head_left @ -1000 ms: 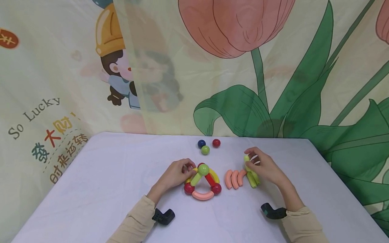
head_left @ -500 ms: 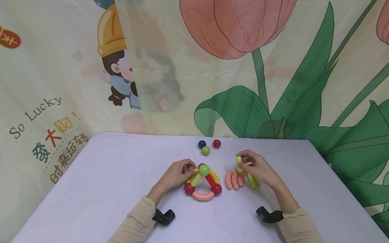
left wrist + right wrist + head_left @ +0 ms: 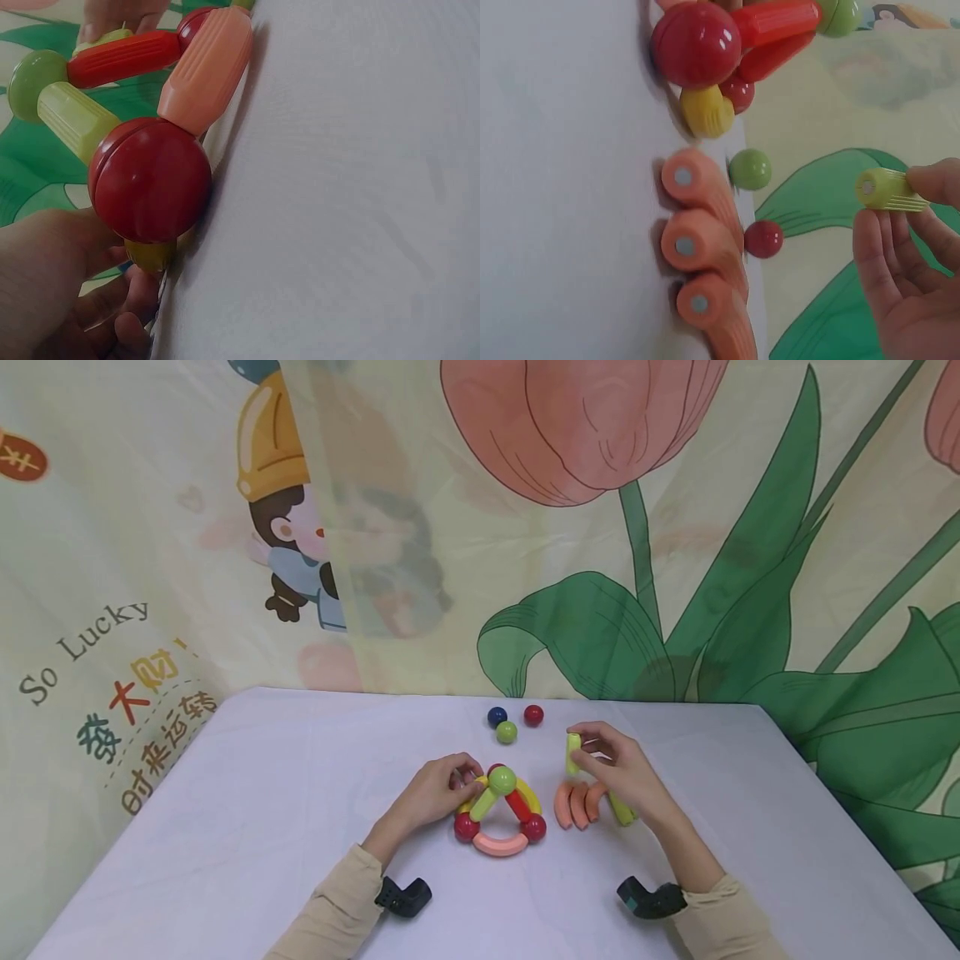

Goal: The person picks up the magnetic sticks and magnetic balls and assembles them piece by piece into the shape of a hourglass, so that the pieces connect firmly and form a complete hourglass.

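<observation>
A pyramid-like frame of magnetic rods and balls stands mid-table, with a green ball (image 3: pixel 502 780) on top and red balls (image 3: pixel 467 827) at its base corners. A pink curved rod (image 3: pixel 501 845) joins the front corners; a yellow curved rod (image 3: pixel 529 795) runs along the right side. My left hand (image 3: pixel 433 789) grips the frame's left yellow curved rod (image 3: pixel 150 253), partly hidden by the fingers. My right hand (image 3: pixel 618 768) pinches a light green magnetic rod (image 3: pixel 892 190) between thumb and fingers, raised above the table and apart from the frame.
Several loose pieces lie about: pink curved rods (image 3: pixel 577 804) right of the frame, and light green rods (image 3: pixel 622 810) partly behind the right hand. Blue (image 3: pixel 497 717), green (image 3: pixel 507 732) and red (image 3: pixel 533 715) balls sit near the table's far edge, before a printed curtain (image 3: pixel 405 527).
My right hand has lifted the light green rod from beside the other green rods and carried it left, past above the pink rods. The left hand and the frame stay put.
</observation>
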